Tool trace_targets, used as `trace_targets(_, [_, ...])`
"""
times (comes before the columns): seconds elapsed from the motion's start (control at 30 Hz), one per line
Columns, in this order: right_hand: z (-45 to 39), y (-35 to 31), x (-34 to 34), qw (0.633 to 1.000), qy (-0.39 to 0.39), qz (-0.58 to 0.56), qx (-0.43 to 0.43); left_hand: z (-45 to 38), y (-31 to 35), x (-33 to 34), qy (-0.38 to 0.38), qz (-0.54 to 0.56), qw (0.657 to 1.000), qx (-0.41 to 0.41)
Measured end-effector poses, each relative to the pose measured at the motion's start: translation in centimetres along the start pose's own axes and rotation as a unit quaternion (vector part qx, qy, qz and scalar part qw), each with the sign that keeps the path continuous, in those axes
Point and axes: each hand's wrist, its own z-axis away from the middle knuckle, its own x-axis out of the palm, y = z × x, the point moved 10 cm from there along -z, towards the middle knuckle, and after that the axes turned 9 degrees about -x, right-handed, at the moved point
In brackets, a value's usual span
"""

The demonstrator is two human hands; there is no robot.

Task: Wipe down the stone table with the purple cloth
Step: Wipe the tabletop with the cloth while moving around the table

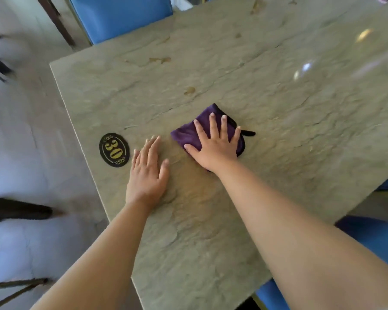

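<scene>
Item: black oval number plaque [114, 150], marked 30, near the left edge of the stone table [211, 63]. Item: your left hand [147, 173], fingers straight and together, flat on bare stone just right of the plaque. Item: purple cloth [189, 135], folded, mid-table, under your right hand [213, 144], fingers spread and pressing down. Unwiped stone likely lies beyond and rightward; the right hand leads.
</scene>
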Motion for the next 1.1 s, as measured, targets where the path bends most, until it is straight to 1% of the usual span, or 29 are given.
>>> trace_targets(0.07, [-0.4,-2.2,0.2,1.0,-0.005,-0.001,-0.01,-0.1,-0.1,-0.4,-0.006,0.053,0.999,0.006])
trace_targets(0.13, [0.6,-4.3,0.8,0.999,-0.015,0.002,-0.052,-0.2,-0.3,-1.1,-0.005,0.082,0.996,0.017])
trace_targets(0.2, [2.9,-5.5,1.4,0.995,-0.031,-0.008,-0.097,-0.3,0.1,-1.1,-0.015,0.071,0.997,0.037])
trace_targets(0.23, [4.1,-5.7,1.5,0.993,-0.032,-0.035,-0.113,-0.2,0.3,-0.9,-0.025,0.056,0.997,0.047])
trace_targets(0.27, [5.2,-5.6,1.2,0.989,-0.01,-0.088,-0.117,-0.1,0.5,-0.6,-0.035,0.039,0.997,0.054])
trace_targets(0.3, [6.1,-4.9,0.4,0.982,0.042,-0.154,-0.102,0.0,0.5,-0.4,-0.04,0.023,0.997,0.054])
trace_targets(0.33, [7.1,-3.6,-0.6,0.97,0.113,-0.206,-0.063,0.0,0.4,-0.4,-0.039,0.009,0.998,0.052])
trace_targets(0.37, [8.2,-1.6,-1.3,0.957,0.182,-0.225,-0.003,0.1,0.6,-0.5,-0.029,-0.005,0.998,0.058])
trace_targets(0.4, [9.3,0.4,-1.6,0.946,0.23,-0.216,0.065,0.5,1.3,-0.7,-0.014,-0.012,0.996,0.086])
trace_targets(0.43, [10.2,1.9,-1.5,0.94,0.255,-0.192,0.12,1.0,2.6,-0.5,-0.006,-0.009,0.99,0.137])
trace_targets(0.47, [10.7,2.8,-1.2,0.94,0.261,-0.159,0.151,1.8,4.1,0.2,-0.014,-0.005,0.98,0.2])
trace_targets(0.5, [10.8,3.0,-0.9,0.944,0.26,-0.123,0.161,2.7,5.6,1.3,-0.034,-0.015,0.966,0.257])
trace_targets(0.53, [10.7,3.0,-0.6,0.948,0.259,-0.092,0.162,3.2,6.6,2.6,-0.058,-0.047,0.953,0.293])
trace_targets(0.57, [10.6,2.9,-0.6,0.949,0.261,-0.07,0.164,3.2,7.1,3.9,-0.075,-0.086,0.945,0.305])
trace_targets(0.67, [10.4,2.9,-0.6,0.945,0.26,-0.043,0.193,-0.3,7.2,5.4,-0.099,-0.17,0.937,0.288])
trace_targets(0.73, [10.0,2.8,-0.2,0.951,0.234,-0.029,0.198,-4.5,6.1,5.5,-0.108,-0.211,0.94,0.244])
trace_targets(0.77, [9.8,2.9,0.3,0.957,0.212,-0.028,0.197,-6.9,5.2,5.3,-0.113,-0.228,0.947,0.196])
trace_targets(0.83, [9.5,2.9,1.1,0.965,0.174,-0.022,0.193,-10.5,3.3,4.9,-0.128,-0.238,0.961,0.066])
trace_targets(0.87, [9.4,2.9,1.3,0.967,0.166,-0.017,0.194,-11.2,2.6,4.9,-0.136,-0.233,0.963,0.016])
trace_targets(0.9, [9.4,3.0,1.2,0.967,0.162,-0.015,0.194,-11.0,2.5,4.9,-0.142,-0.23,0.963,-0.006])
trace_targets(0.93, [9.5,3.0,1.1,0.967,0.163,-0.015,0.196,-10.4,2.6,4.9,-0.144,-0.228,0.963,-0.005])
trace_targets(1.0, [9.5,3.0,0.8,0.964,0.175,-0.018,0.201,-7.8,2.6,4.4,-0.146,-0.222,0.964,0.033])
trace_targets(1.1, [9.7,3.0,0.6,0.962,0.176,-0.023,0.208,-2.1,0.8,2.7,-0.15,-0.233,0.952,0.13])
